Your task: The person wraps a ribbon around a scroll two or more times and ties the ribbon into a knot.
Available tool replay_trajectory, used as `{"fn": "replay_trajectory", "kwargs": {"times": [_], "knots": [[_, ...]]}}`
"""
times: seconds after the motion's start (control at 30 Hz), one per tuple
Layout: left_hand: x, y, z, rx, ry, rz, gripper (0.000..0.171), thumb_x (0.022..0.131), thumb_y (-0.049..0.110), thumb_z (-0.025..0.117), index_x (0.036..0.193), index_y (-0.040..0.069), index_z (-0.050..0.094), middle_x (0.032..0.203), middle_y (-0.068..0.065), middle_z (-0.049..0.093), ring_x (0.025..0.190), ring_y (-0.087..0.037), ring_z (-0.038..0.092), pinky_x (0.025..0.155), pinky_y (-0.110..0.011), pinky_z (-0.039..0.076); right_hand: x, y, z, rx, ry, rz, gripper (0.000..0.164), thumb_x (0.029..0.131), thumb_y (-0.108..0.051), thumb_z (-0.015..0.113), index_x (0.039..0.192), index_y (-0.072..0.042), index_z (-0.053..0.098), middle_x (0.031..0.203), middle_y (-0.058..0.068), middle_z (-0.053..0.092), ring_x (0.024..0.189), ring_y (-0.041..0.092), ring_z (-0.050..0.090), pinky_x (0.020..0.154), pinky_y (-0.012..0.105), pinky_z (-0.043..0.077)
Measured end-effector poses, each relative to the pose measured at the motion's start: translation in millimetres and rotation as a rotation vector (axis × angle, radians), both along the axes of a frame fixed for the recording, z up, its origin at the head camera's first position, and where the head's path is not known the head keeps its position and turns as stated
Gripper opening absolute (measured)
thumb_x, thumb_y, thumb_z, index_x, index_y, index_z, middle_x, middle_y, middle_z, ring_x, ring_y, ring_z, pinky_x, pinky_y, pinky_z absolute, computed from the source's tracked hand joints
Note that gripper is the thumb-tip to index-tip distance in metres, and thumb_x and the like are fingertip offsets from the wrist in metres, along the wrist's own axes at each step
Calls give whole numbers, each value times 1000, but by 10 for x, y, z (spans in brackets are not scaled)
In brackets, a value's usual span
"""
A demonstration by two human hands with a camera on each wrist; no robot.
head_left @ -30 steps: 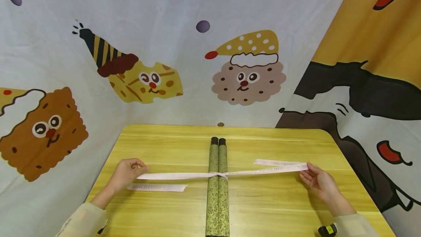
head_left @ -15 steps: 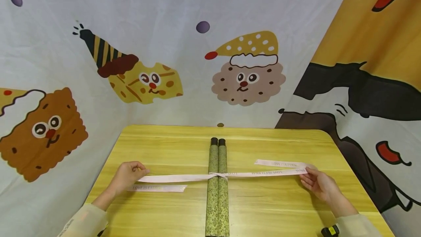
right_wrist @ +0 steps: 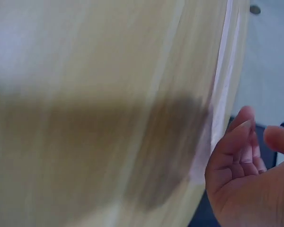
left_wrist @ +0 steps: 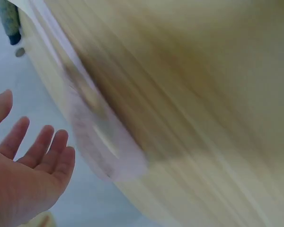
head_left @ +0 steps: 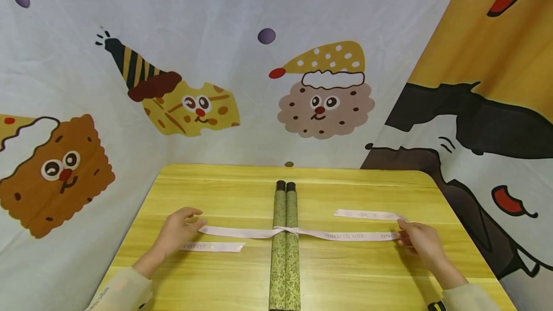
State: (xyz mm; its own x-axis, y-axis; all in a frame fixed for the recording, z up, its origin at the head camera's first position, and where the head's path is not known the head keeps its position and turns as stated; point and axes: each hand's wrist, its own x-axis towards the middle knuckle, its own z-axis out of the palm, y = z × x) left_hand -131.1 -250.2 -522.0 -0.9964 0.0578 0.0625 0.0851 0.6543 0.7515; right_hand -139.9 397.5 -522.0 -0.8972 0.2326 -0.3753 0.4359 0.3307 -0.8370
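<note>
Two green-patterned rolls with black ends, a left roll [head_left: 278,268] and a right roll [head_left: 293,268], lie side by side in the head view. A pale pink printed ribbon [head_left: 237,232] crosses around them, its two arms reaching left and right and doubling back. At the left fold, my left hand [head_left: 173,232] has its fingers spread loosely; in the left wrist view the ribbon loop [left_wrist: 125,165] stands apart from these fingers. By the right fold is my right hand [head_left: 425,244]. The right wrist view shows its fingers loosely bent and the thumb [right_wrist: 279,139] away from them.
The wooden table [head_left: 224,186] ends at rounded back corners against a printed cartoon cloth [head_left: 242,152]. A small black-and-yellow object [head_left: 437,306] shows beside the right sleeve [head_left: 468,296].
Both hands have let go of the ribbon. Its right arm has sagged lower and slackened. The left hand has shifted a little right, and its fingers have opened.
</note>
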Motion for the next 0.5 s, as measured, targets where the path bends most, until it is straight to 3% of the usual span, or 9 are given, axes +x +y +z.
{"fn": "replay_trajectory", "kwargs": {"times": [0.1, 0.27, 0.5], "knots": [[-2, 193, 39, 30, 15, -52, 48, 99, 22, 75, 137, -6, 62, 143, -27, 58, 129, -49, 57, 101, -61, 52, -10, -188, 35, 127, 95, 69, 55, 108, -42, 58, 120, 11, 63, 94, 7, 73, 78, 17, 69, 66, 34, 59], [-30, 583, 24, 63, 19, -148, 56, 97, 22, 77, 143, -4, 58, 150, -27, 52, 139, -49, 48, 109, -63, 44, -54, -486, 17, 180, 209, 148, 40, 107, -29, 64, 111, 10, 68, 97, 17, 72, 79, 24, 70, 65, 34, 60], [-38, 1076, -120, 12, -18, -270, 57, 98, 27, 77, 145, 0, 59, 146, -19, 58, 134, -39, 55, 110, -56, 46, -104, -776, -83, 199, 300, 264, 25, 105, -20, 67, 106, 4, 72, 89, 14, 72, 77, 22, 65, 62, 29, 53]]}}
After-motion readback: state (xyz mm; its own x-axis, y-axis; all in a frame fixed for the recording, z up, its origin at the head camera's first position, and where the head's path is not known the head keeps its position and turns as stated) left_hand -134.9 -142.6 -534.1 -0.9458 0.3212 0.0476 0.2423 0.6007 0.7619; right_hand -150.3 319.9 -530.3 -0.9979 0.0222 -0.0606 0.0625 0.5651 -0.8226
